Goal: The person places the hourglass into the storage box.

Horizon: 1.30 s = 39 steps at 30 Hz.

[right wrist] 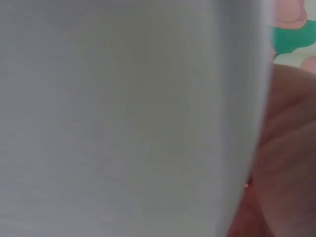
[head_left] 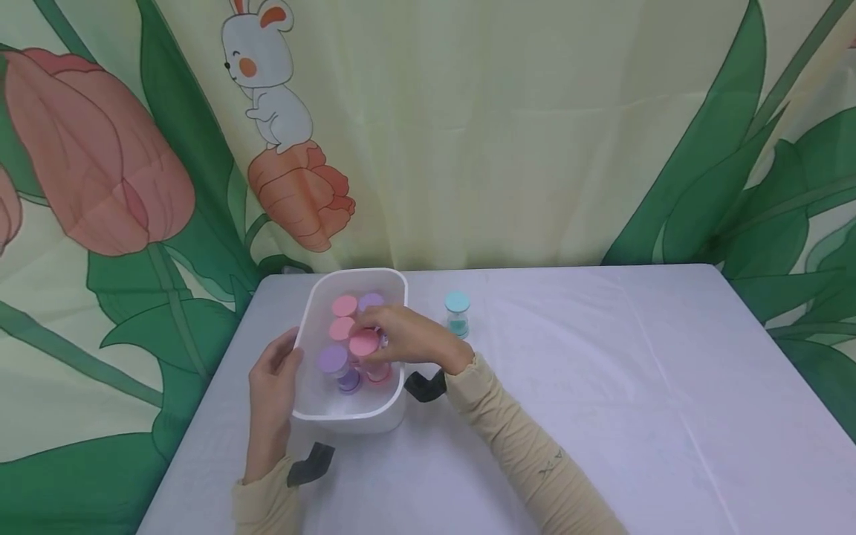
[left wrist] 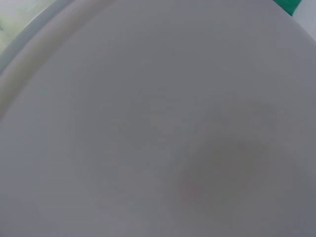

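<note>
A white plastic bin (head_left: 348,425) holds several small sand timers with pink or purple caps. My right hand (head_left: 408,336) reaches over its right rim and grips a pink-capped sand timer (head_left: 364,342), thumb on the near side and fingers on the far side. Just left of it stands a purple-capped sand timer (head_left: 333,360); more pink caps (head_left: 342,328) and a purple cap (head_left: 371,301) show behind. My left hand (head_left: 270,390) rests against the bin's left side, its fingertips partly hidden. Both wrist views are mostly filled by the bin's pale wall (left wrist: 123,108).
A teal-capped sand timer (head_left: 458,312) with teal sand stands on the white-covered table (head_left: 602,386), right of the bin. Behind the table hangs a printed curtain (head_left: 501,148). Dark wrist-camera mounts (head_left: 310,466) stick out beside both wrists.
</note>
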Available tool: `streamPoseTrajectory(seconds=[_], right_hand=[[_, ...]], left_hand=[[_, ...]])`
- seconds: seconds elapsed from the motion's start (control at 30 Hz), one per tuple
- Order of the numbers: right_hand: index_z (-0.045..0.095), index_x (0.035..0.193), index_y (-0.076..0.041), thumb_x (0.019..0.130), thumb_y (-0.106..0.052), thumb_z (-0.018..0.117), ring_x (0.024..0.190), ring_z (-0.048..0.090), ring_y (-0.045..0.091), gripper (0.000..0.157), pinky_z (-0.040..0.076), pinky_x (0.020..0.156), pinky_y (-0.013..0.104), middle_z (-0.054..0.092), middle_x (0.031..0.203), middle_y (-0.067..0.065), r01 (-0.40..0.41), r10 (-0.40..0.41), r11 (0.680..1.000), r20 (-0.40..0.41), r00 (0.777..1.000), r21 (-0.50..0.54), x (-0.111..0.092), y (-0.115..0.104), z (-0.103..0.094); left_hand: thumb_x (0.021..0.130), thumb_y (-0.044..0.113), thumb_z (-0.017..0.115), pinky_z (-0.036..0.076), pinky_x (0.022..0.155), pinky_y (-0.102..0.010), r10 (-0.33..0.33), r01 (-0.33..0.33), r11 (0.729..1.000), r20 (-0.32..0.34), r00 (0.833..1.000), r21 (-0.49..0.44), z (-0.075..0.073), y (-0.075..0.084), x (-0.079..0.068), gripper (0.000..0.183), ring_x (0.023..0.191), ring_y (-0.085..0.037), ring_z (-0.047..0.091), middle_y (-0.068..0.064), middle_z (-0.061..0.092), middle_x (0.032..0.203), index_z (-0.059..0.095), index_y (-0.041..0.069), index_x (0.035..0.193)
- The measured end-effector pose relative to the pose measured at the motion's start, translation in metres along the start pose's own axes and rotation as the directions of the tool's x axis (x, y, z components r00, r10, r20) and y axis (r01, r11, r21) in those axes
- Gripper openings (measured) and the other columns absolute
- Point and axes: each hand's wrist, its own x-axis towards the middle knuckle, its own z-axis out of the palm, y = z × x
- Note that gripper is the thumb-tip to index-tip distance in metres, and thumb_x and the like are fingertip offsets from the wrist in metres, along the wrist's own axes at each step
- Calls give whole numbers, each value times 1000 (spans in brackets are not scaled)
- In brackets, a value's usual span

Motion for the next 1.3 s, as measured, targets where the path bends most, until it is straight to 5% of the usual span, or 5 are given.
streamPoseTrajectory(seconds=[0.63, 1.3], right_hand=[[73, 116, -14, 78, -18, 82, 87, 56, 7, 39, 47, 78, 17, 68, 99, -8, -26, 35, 993, 76, 996, -117, 7, 3, 5], [74, 112, -17, 76, -17, 86, 94, 55, 8, 38, 47, 85, 18, 68, 104, -6, 4, 21, 980, 122, 992, -200, 9, -1, 6]], left_hand=[[103, 33, 50, 46, 107, -49, -10, 10, 1000, -3, 1000, -2, 2, 1, -1, 45, 131, -25, 52, -5, 51, 147, 50, 21, 146], [102, 31, 50, 45, 108, -48, 3, -3, 1000, -7, 1000, 0, 0, 0, -1, 43, 131, -23, 52, -3, 53, 146, 51, 21, 144]])
